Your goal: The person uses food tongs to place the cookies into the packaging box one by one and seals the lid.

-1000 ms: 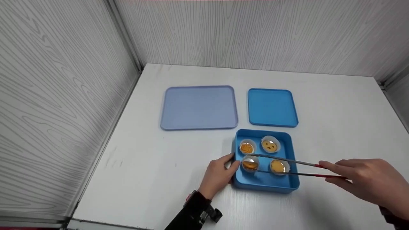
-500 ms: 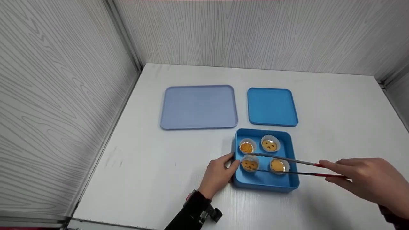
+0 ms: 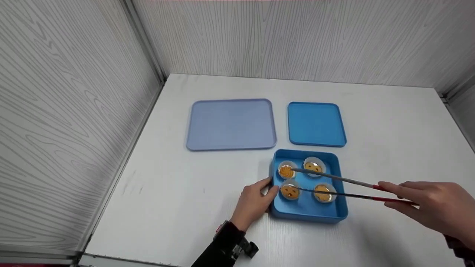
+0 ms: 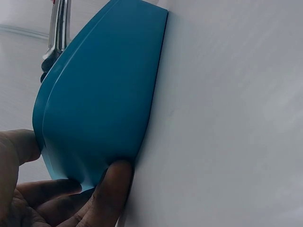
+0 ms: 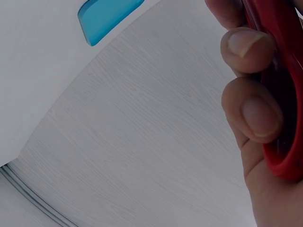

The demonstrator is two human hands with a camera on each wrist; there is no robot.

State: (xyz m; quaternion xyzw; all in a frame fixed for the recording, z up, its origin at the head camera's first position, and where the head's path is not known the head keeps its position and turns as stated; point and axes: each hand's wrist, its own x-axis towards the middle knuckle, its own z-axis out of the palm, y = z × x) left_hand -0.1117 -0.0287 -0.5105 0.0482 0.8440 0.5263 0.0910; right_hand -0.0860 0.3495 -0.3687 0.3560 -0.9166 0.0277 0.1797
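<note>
A blue box (image 3: 308, 217) stands on the table, holding several cookies in white paper cups. The swirled cookie (image 3: 286, 171) lies at the far left of the box and a dotted one (image 3: 290, 192) at the near left. My left hand (image 3: 254, 202) grips the box's left wall, with the thumb near the rim; in the left wrist view its fingers (image 4: 113, 189) curl round the box's end. In my right hand (image 3: 432, 202) are red-handled metal tongs (image 3: 352, 181). Their arms stand apart over the box, tips above the left cookies, nothing seen between them. The red handle (image 5: 286, 156) fills the right wrist view's edge.
Behind the box lie a flat lavender tray (image 3: 232, 124) on the left and a smaller blue tray (image 3: 316, 124) on the right. Pale wood-grain walls (image 3: 289, 40) border the white table (image 3: 159, 207) at the back and sides.
The tongs have shifted away from me and slightly right with my right hand, off the near left cookie, whose dotted top now shows. My left hand stays on the box.
</note>
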